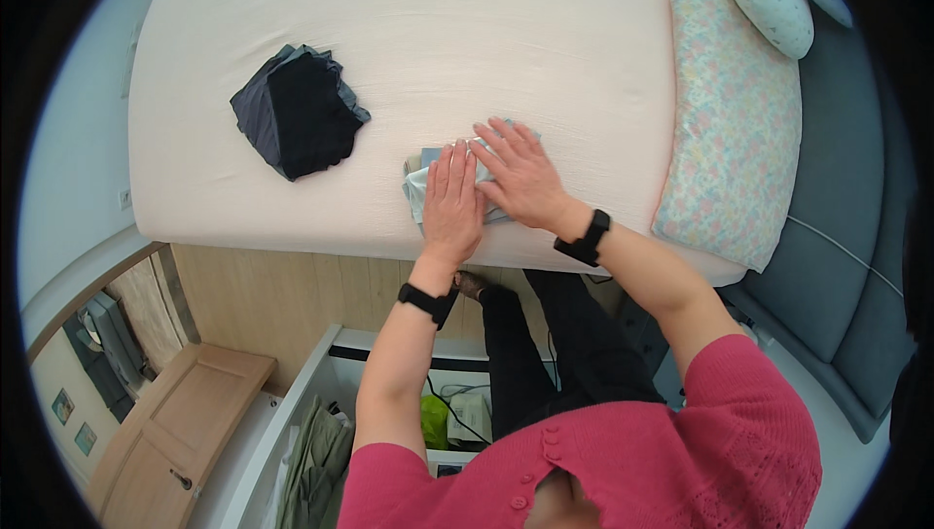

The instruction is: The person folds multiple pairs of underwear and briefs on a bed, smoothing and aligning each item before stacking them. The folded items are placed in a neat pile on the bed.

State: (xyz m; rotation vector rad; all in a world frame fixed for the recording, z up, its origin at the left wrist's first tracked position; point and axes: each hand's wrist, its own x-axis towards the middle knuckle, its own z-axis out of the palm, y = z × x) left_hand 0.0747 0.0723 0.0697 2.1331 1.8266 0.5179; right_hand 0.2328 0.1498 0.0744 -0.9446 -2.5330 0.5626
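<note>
Both my hands rest flat on a small stack of folded light blue and white cloth (417,189) near the bed's front edge. My left hand (454,200) lies over its left part, fingers extended and pointing away from me. Over the right part is my right hand (522,178), its fingers slanting up to the left. The two hands nearly meet at the thumbs and fingertips. A beige piece shows at the stack's left corner; much of the stack is hidden under my palms. To the left, a pile of folded dark garments (306,113), black on top with grey beneath, lies on the bed.
A fitted sheet (408,32) covers the bed. At the right are a floral pillow (730,120), a pale cushion (770,0) and a grey padded headboard (839,200). Below stands an open white drawer unit (292,397) holding clothes; a wooden door (182,419) is at lower left.
</note>
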